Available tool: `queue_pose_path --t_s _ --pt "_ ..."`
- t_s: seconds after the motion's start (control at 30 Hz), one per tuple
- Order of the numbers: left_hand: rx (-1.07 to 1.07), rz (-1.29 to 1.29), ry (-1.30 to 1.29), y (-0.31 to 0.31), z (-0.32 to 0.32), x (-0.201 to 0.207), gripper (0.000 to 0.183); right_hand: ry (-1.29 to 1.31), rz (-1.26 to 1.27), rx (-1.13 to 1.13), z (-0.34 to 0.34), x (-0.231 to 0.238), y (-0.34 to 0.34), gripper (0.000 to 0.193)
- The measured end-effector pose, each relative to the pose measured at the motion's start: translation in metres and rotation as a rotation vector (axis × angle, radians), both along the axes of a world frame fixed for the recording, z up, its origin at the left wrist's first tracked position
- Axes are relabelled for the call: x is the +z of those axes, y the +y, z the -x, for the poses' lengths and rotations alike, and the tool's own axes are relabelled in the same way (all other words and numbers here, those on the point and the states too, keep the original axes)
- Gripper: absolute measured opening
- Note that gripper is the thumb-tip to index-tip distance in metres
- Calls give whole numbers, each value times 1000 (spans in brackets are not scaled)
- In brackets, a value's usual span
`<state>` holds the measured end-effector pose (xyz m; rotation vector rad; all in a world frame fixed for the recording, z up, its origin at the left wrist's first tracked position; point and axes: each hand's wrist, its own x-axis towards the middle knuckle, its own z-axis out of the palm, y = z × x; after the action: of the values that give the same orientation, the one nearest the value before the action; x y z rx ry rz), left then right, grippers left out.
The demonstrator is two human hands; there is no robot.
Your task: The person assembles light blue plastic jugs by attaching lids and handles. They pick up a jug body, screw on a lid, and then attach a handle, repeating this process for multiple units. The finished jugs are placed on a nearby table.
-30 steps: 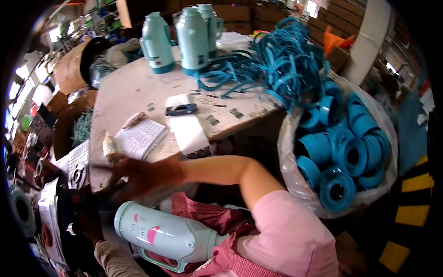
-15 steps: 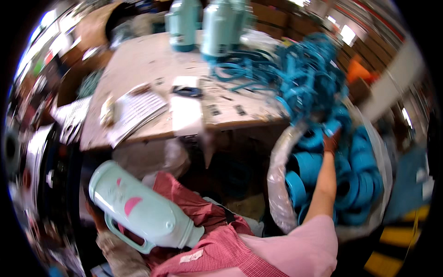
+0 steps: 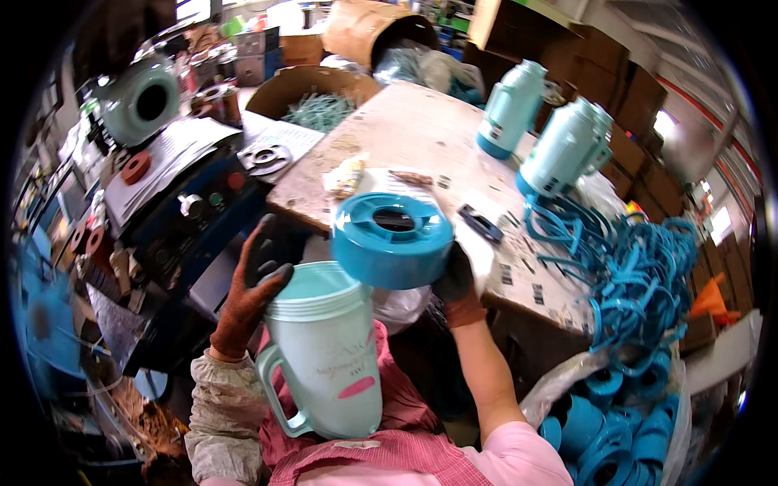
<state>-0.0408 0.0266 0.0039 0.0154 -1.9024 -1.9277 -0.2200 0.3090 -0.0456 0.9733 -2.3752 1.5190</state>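
Note:
A pale mint vacuum flask body (image 3: 328,364) rests against my apron with its threaded, open end up and its handle on the left. Beside that rim is my left hand (image 3: 245,296), in a brown glove with dark fingertips; its fingers are spread and not wrapped round the body. My right hand (image 3: 459,287), gloved too, grips the right side of a round blue flask base (image 3: 393,243) with a hole in its middle. That base is held just above and right of the open rim, tilted and partly overlapping it.
Two mint flasks with blue bases (image 3: 563,150) stand on the worktable (image 3: 389,121). Blue straps (image 3: 640,275) heap at its right edge, above a plastic-lined bin of blue bases (image 3: 604,437). A machine with papers (image 3: 174,166) stands left; a box of pale strips (image 3: 320,109) lies behind.
My right hand has come from the bin at the right to the flask, bringing a blue base. The flask has turned from lying tilted to open end up, and my view has swung left.

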Motion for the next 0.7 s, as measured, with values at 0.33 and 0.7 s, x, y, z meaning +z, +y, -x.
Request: queue_pose_path --t_s 0.33,0.7 --pt "45 -144 -1 -40 -27 -10 84 24 315 756 -13 23 -129 57" --pt "-211 224 341 -76 -14 -32 146 56 701 724 -29 21 -168 67"
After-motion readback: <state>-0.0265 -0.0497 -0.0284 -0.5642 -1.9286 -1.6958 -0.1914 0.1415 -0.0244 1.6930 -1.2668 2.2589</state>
